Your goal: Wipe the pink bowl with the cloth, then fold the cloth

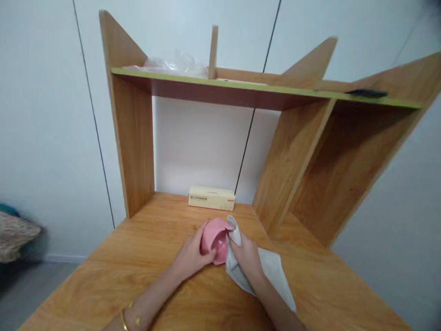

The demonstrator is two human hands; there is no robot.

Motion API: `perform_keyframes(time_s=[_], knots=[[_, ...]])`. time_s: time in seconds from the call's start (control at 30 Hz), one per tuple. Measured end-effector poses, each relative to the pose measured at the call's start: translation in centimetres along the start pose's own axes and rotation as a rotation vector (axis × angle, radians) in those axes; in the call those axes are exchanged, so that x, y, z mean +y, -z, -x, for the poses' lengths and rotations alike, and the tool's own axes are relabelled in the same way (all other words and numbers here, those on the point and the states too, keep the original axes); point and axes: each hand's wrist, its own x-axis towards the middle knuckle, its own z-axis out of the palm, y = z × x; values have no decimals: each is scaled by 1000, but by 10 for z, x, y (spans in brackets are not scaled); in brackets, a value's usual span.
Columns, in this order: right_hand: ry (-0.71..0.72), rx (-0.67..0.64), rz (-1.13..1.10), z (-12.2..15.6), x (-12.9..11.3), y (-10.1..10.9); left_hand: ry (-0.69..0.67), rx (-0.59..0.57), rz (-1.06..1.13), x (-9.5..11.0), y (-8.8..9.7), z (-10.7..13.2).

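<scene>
A pink bowl (212, 230) is tipped on its side above the wooden desk, its hollow turned toward me. My left hand (193, 252) grips it from the left, with the thumb over the near rim. On the right, my right hand (245, 253) is closed on a light grey cloth (274, 266), pinching part of it against the bowl's right rim. The rest of the cloth hangs down and spreads under my right forearm. Some fingertips of both hands are hidden behind the bowl and the cloth.
A cream box (211, 198) stands at the back of the desk (144, 257) against the wall. Above it runs a wooden shelf (220, 94) holding clear plastic wrapping (172, 66) and a dark flat object (367, 93). Upright panels (292, 161) bound the right side.
</scene>
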Motion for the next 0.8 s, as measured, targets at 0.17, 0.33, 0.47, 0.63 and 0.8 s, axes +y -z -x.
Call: perform_keyframes(time_s=[0.17, 0.33, 0.47, 0.63, 0.8], knots=[[94, 20, 13, 6, -5, 4, -28, -27, -181, 6, 12, 2], [58, -51, -227, 4, -6, 2, -57, -6, -196, 9, 12, 3], [10, -16, -411, 1, -2, -3, 28, 10, -72, 6, 4, 3], [-24, 10, -375, 0, 2, -4, -67, -11, 67, -1, -4, 2], [107, 24, -78, 3, -1, 5, -91, -24, -101, 4, 5, 2]])
